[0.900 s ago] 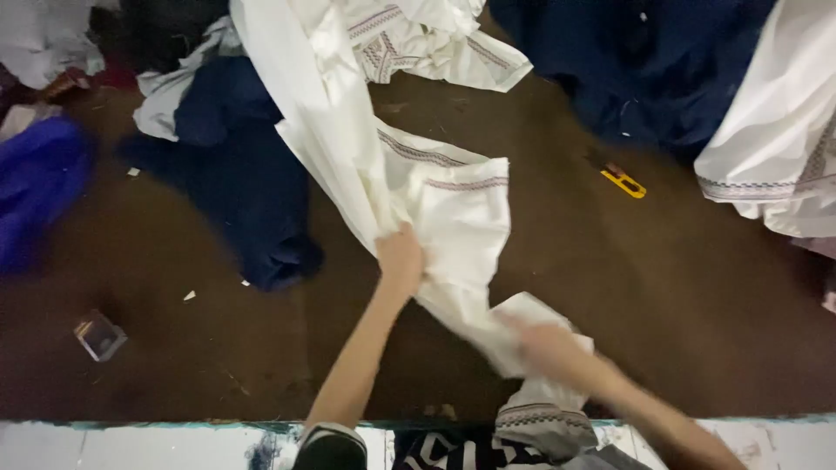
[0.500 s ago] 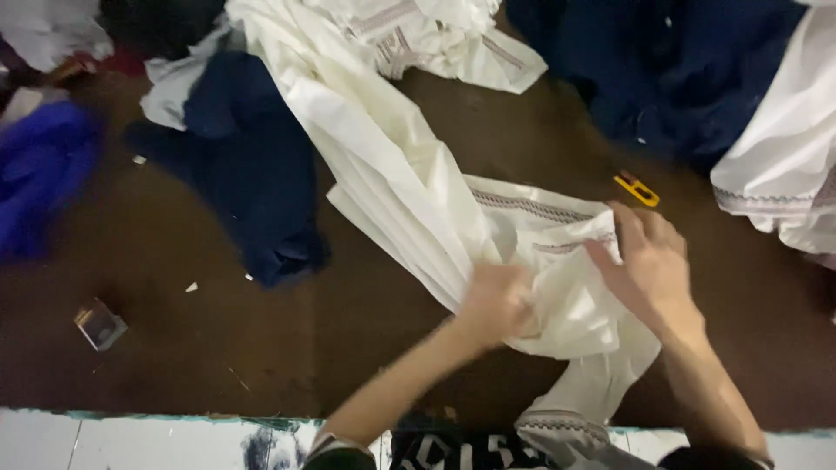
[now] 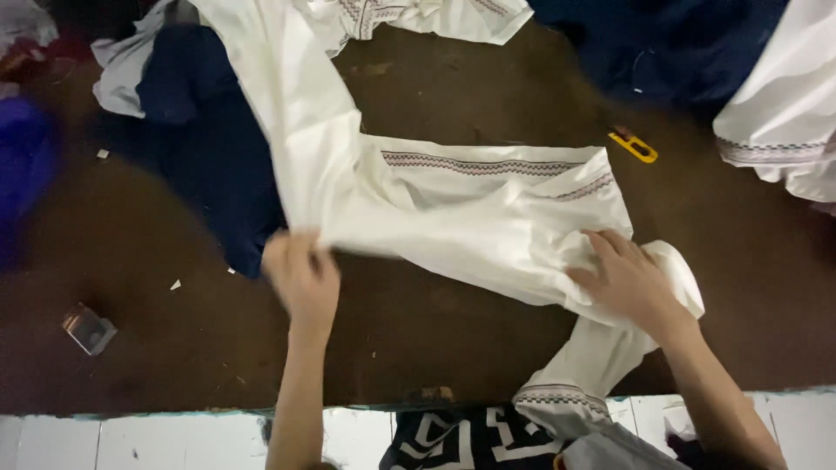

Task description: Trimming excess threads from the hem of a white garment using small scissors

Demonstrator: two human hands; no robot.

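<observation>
A long white garment [image 3: 470,209] with a patterned embroidered band lies stretched across the dark brown table [image 3: 435,331]. My left hand [image 3: 300,274] pinches its lower left edge near the table's middle. My right hand [image 3: 623,278] presses and grips the bunched cloth at the right, where a sleeve end [image 3: 566,400] hangs over the front edge.
A dark blue cloth [image 3: 200,148] lies under the garment at the left. More navy fabric [image 3: 670,43] and another white garment [image 3: 784,113] sit at the back right. A small yellow cutter [image 3: 634,145] lies right of the garment. A small box [image 3: 87,329] rests at the front left.
My hands have moved apart, left hand to the left and right hand to the right, pulling the white garment out flat and wide across the table.
</observation>
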